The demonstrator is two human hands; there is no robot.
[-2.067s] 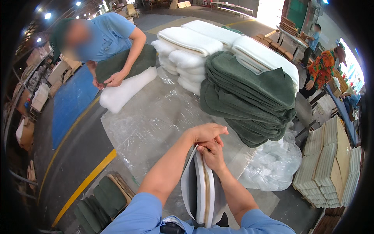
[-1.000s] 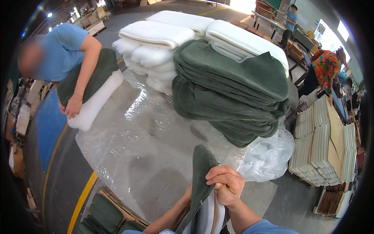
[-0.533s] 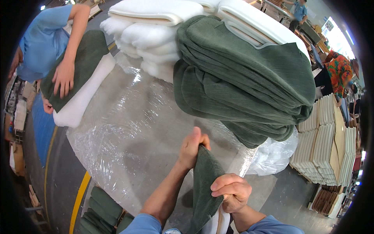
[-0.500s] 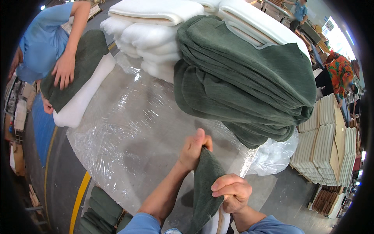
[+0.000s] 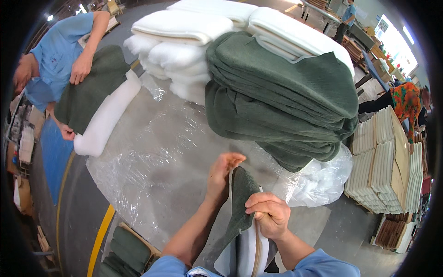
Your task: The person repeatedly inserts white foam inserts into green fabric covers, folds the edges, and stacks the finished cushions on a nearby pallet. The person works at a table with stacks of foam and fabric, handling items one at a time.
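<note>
Gripping the green cover near its top, the right hand has its fingers curled tight on the cloth — the white foam pad stands inside it. The left hand lies flat against the cover's other side, fingers straight and together, holding nothing — both just in front of the stack of green covers.

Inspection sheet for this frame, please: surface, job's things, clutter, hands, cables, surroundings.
Surface: table under wrinkled clear plastic sheet.
Job's things: green cover pulled over a white pad, standing on edge.
Clutter: stack of green covers; white pads behind; plastic bag.
Hands: left hand flat against the cover; right hand has a grip on its edge.
Cables: nothing seen.
Surroundings: co-worker covering another pad at left; stacked panels at right; yellow floor line.
</note>
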